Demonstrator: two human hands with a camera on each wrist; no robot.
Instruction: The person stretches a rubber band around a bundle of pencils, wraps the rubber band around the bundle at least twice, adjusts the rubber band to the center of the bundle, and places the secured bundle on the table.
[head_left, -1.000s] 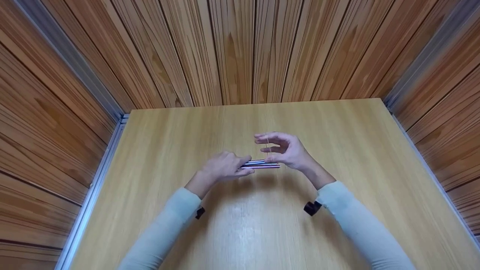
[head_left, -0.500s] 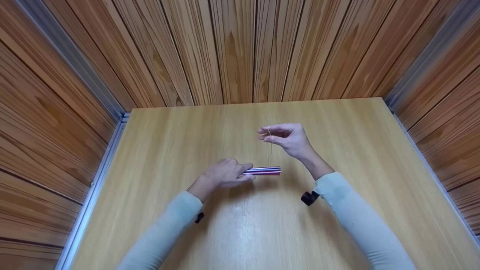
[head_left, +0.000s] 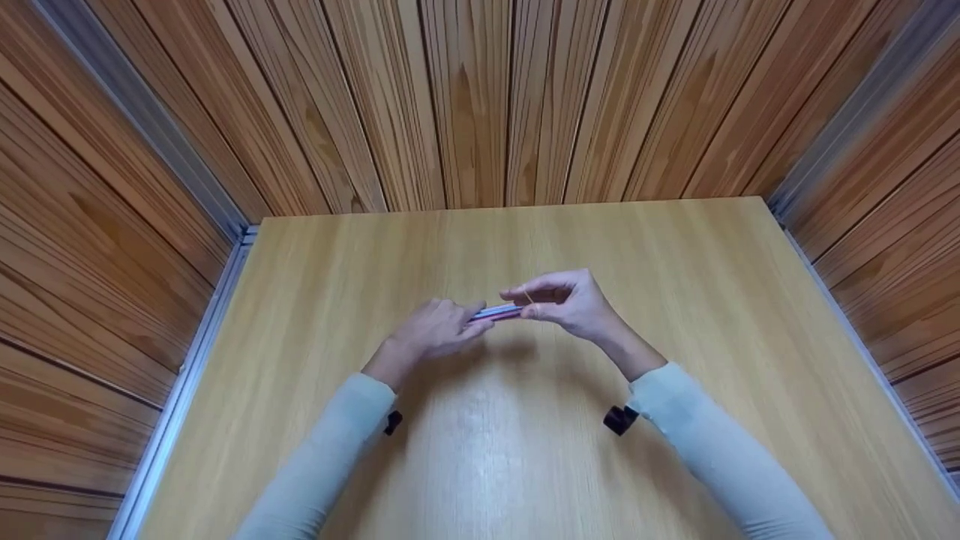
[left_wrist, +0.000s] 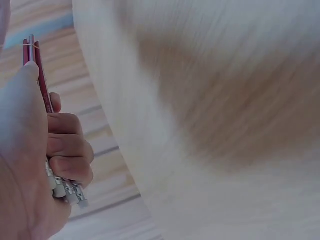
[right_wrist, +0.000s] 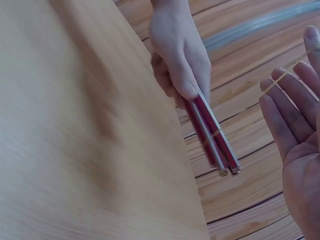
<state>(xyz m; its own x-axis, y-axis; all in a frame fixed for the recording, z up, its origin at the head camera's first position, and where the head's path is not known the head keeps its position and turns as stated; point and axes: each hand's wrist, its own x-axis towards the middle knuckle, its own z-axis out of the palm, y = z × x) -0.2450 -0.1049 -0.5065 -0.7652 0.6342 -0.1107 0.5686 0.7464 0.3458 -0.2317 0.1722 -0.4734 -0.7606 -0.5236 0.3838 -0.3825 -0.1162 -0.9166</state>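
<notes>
My left hand point(head_left: 431, 330) grips a bundle of pencils point(head_left: 496, 313) above the table. Red and silver sides show in the right wrist view, and pale erasers with metal ferrules point(left_wrist: 65, 189) stick out below the curled fingers in the left wrist view. Toward the free ends, a thin band crosses the pencils point(right_wrist: 205, 127). A thin yellowish rubber band point(right_wrist: 273, 84) is stretched over the extended fingers of my right hand point(head_left: 574, 300). In the head view that hand is at the pencils' right end, thumb and fingers apart; whether it touches them is unclear.
The wooden table point(head_left: 480, 465) lies beneath both hands. Wood-plank walls point(head_left: 472, 105) with metal frame edges point(head_left: 180, 360) enclose it at the back and sides. A small black device point(head_left: 619, 420) hangs under the right cuff.
My right hand rose away from the pencils, pulling the band into a long stretch, then came back down to their end. The left hand dipped, then lifted slightly, tilting the pencils.
</notes>
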